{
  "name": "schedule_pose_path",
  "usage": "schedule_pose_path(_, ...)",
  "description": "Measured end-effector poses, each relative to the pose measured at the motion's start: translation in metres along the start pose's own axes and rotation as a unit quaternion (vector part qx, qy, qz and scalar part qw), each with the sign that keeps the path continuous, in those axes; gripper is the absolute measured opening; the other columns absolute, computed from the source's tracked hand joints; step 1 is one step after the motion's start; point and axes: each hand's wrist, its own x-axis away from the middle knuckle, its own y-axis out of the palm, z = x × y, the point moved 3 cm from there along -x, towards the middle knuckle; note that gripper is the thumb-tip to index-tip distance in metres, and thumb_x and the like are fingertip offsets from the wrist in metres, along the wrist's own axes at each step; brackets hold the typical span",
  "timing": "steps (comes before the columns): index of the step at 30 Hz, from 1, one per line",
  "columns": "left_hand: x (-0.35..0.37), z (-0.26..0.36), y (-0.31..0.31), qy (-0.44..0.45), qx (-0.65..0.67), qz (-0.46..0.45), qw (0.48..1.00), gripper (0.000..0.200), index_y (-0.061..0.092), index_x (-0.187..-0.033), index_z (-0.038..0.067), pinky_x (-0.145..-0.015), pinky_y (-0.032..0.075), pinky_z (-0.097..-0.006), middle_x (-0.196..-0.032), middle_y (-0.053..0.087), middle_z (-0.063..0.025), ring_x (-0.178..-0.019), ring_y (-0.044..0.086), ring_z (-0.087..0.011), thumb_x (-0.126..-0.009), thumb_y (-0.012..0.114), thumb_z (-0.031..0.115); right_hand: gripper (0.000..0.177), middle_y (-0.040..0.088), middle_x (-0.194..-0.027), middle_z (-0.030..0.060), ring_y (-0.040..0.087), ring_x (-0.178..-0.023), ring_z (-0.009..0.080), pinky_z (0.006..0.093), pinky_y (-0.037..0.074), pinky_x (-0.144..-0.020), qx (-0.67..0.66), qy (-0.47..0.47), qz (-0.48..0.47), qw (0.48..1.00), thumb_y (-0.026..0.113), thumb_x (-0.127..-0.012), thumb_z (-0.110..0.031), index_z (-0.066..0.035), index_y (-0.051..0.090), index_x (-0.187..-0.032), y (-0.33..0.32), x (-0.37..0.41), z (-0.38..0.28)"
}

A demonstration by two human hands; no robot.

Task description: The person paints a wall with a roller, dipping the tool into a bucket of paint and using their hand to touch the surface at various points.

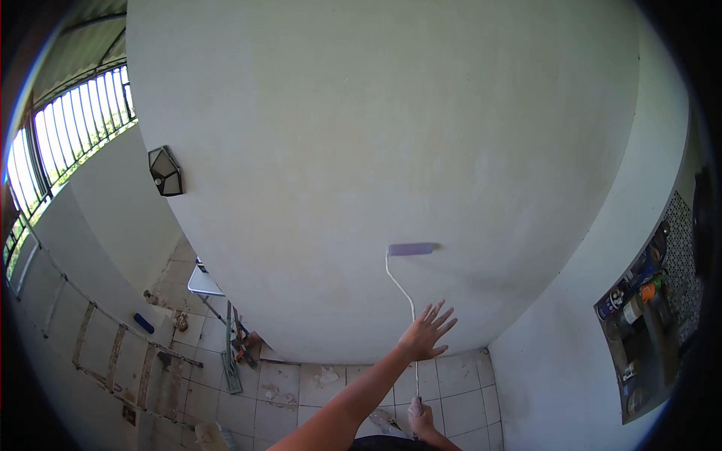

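Note:
A paint roller [411,249] with a pale purple sleeve lies against the wall [323,165], its bent white wire frame running down toward me. Low in the view, my right hand [422,418] is wrapped round the roller's handle. My left hand [427,331] reaches out in front of the roller's rod with its fingers spread, overlapping the rod in this view and holding nothing.
To the left, a paint-spattered ladder [113,361] stands over the tiled floor [323,383]. Tools [239,342] lean by the wall's corner, and a lamp [165,171] is mounted on the wall. On the right, a recessed shelf [639,323] holds several cans and bottles.

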Motion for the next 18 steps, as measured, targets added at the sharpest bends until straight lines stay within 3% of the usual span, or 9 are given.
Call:
schedule_pose_path(2, 0.016, 0.010, 0.027, -0.011, 0.006, -0.022, 1.000, 0.073, 0.034, -0.150, 0.010, -0.122, 0.006, -0.0497, -0.159, 0.027, -0.0123, -0.150, 0.010, -0.0343, -0.092, 0.048, 0.052, 0.053, 0.042, -0.051, -0.0014, 0.038, -0.041, 0.0095, 0.0296, 0.030, -0.041, -0.080, 0.059, -0.037, 0.994, 0.044, -0.102, -0.042, -0.008, 0.046, -0.062, 0.005, 0.035, -0.004)
schedule_pose_path(5, 0.029, 0.020, 0.031, -0.054, -0.039, -0.090, 0.994, 0.070, 0.038, -0.148, 0.009, -0.122, 0.005, -0.0499, -0.157, 0.030, -0.0114, -0.150, 0.012, -0.0316, -0.092, 0.049, 0.050, 0.040, 0.057, -0.075, 0.0023, 0.049, -0.070, 0.0151, 0.0350, 0.046, -0.067, 0.003, -0.089, 0.104, 0.991, 0.059, -0.096, -0.037, 0.003, 0.064, -0.098, 0.007, 0.028, 0.074)
schedule_pose_path(7, 0.041, 0.034, 0.009, -0.090, -0.099, -0.120, 0.984, 0.068, 0.039, -0.148, 0.010, -0.122, 0.004, -0.0507, -0.158, 0.030, -0.0101, -0.151, 0.010, -0.0298, -0.093, 0.047, 0.050, 0.040, 0.062, -0.085, 0.0036, 0.051, -0.079, 0.0144, 0.0361, 0.047, -0.072, 0.051, -0.110, 0.088, 0.989, 0.060, -0.096, -0.039, 0.000, 0.066, -0.104, 0.010, 0.043, 0.060)
schedule_pose_path(8, 0.047, 0.039, -0.007, -0.101, -0.124, -0.130, 0.978, 0.061, 0.045, -0.143, 0.010, -0.122, 0.004, -0.0522, -0.158, 0.028, -0.0091, -0.151, 0.010, -0.0277, -0.093, 0.050, 0.043, 0.040, 0.065, -0.090, 0.0043, 0.053, -0.083, 0.0141, 0.0367, 0.047, -0.074, 0.078, -0.118, 0.079, 0.987, 0.060, -0.096, -0.040, -0.002, 0.067, -0.106, 0.011, 0.053, 0.052)
schedule_pose_path(9, 0.054, 0.037, -0.015, -0.103, -0.117, -0.098, 0.983, 0.060, 0.044, -0.144, 0.010, -0.121, 0.004, -0.0536, -0.159, 0.027, -0.0084, -0.151, 0.010, -0.0273, -0.093, 0.051, 0.040, 0.037, 0.057, -0.077, 0.0025, 0.048, -0.069, 0.0125, 0.0343, 0.041, -0.063, 0.041, -0.098, 0.068, 0.992, 0.056, -0.098, -0.040, -0.004, 0.061, -0.092, 0.014, 0.058, 0.037)
schedule_pose_path(11, 0.074, 0.027, -0.029, -0.111, -0.104, -0.031, 0.988, 0.058, 0.042, -0.145, 0.012, -0.120, 0.004, -0.0565, -0.160, 0.025, -0.0070, -0.151, 0.010, -0.0263, -0.092, 0.052, 0.034, 0.051, 0.043, -0.051, -0.0010, 0.039, -0.042, 0.0095, 0.0295, 0.030, -0.041, -0.028, -0.057, 0.042, 0.997, 0.046, -0.102, -0.041, -0.007, 0.050, -0.064, 0.026, 0.064, -0.001)
schedule_pose_path(14, 0.113, 0.008, -0.079, -0.151, -0.041, 0.081, 0.984, 0.062, 0.036, -0.149, 0.013, -0.118, 0.002, -0.0553, -0.162, 0.022, -0.0054, -0.151, 0.010, -0.0257, -0.091, 0.054, 0.027, 0.049, 0.043, -0.052, -0.0014, 0.040, -0.042, 0.0091, 0.0301, 0.031, -0.042, -0.014, -0.067, 0.018, 0.997, 0.048, -0.101, -0.040, -0.006, 0.052, -0.067, 0.052, 0.081, -0.078)
schedule_pose_path(17, 0.164, -0.006, -0.129, -0.204, -0.067, 0.184, 0.959, 0.069, 0.028, -0.153, 0.013, -0.116, 0.001, -0.0519, -0.163, 0.021, -0.0052, -0.152, 0.008, -0.0270, -0.090, 0.054, 0.024, 0.055, 0.053, -0.058, 0.0149, 0.052, -0.053, 0.0251, 0.0423, 0.039, -0.054, 0.050, -0.152, 0.004, 0.987, 0.048, -0.099, -0.043, 0.003, 0.055, -0.071, 0.077, 0.059, -0.092)
schedule_pose_path(18, 0.184, -0.009, -0.142, -0.234, -0.055, 0.203, 0.949, 0.070, 0.027, -0.153, 0.013, -0.115, 0.001, -0.0506, -0.163, 0.021, -0.0057, -0.152, 0.008, -0.0275, -0.090, 0.054, 0.023, 0.055, 0.054, -0.058, 0.0139, 0.052, -0.053, 0.0243, 0.0417, 0.039, -0.054, 0.044, -0.167, -0.006, 0.985, 0.049, -0.099, -0.044, 0.003, 0.056, -0.071, 0.087, 0.050, -0.098)
